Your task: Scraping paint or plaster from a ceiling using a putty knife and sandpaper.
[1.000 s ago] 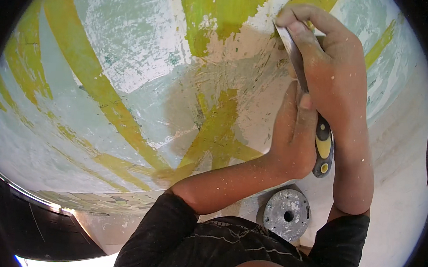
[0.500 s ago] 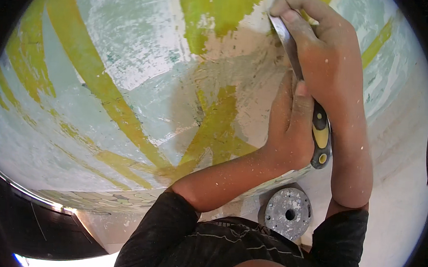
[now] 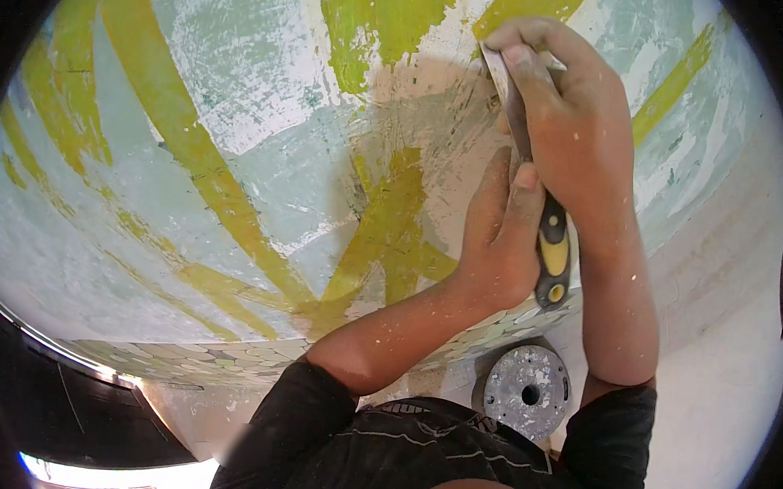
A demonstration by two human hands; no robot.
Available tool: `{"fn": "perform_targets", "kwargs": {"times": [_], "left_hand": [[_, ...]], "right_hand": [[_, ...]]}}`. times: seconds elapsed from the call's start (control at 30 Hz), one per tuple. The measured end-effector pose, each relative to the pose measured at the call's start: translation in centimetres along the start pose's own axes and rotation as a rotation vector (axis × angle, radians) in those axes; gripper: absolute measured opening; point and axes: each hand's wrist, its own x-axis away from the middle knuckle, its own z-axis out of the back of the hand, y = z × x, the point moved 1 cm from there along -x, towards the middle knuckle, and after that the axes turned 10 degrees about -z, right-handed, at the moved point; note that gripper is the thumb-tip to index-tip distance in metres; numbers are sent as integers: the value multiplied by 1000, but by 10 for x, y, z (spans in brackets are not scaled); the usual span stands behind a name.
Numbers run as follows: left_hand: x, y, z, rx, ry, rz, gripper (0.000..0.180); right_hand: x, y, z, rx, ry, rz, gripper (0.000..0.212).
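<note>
A putty knife (image 3: 512,105) with a black and yellow handle slants up across a curved painted surface (image 3: 299,151). My left hand (image 3: 502,237) is closed on it where the blade meets the handle, its thumb lying along the metal. Higher up, my right hand (image 3: 571,121) grips the blade's far part, with fingers curled over the tip. A small pale piece sticks out by the right fingers; what it is I cannot tell. Yellow-green stripes, pale green patches and rough white areas cover the surface. My hands hide part of the spot at the blade's edge.
Below the painted surface runs a band of small green tile pieces (image 3: 182,357). A round grey, paint-spattered disc (image 3: 527,391) with a central hole lies beneath my forearms. A pale, smudged surface (image 3: 705,349) extends at the right. At lower left is a dark panel (image 3: 56,395).
Both hands have shifted left with the putty knife, and its tip is slightly lower. The grip looks the same.
</note>
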Motion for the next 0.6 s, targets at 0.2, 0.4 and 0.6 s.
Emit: {"fn": "perform_targets", "kwargs": {"times": [0.2,0.4,0.6], "left_hand": [[19,23,29,-189,-22,301,43],[26,22,42,-327,-119,240,52],[34,18,44,-538,-156,2,57]], "right_hand": [[42,34,-23,-670,83,-212,32],[56,45,-19,-618,-175,-374,24],[78,52,-29,-826,-133,-461,32]]}}
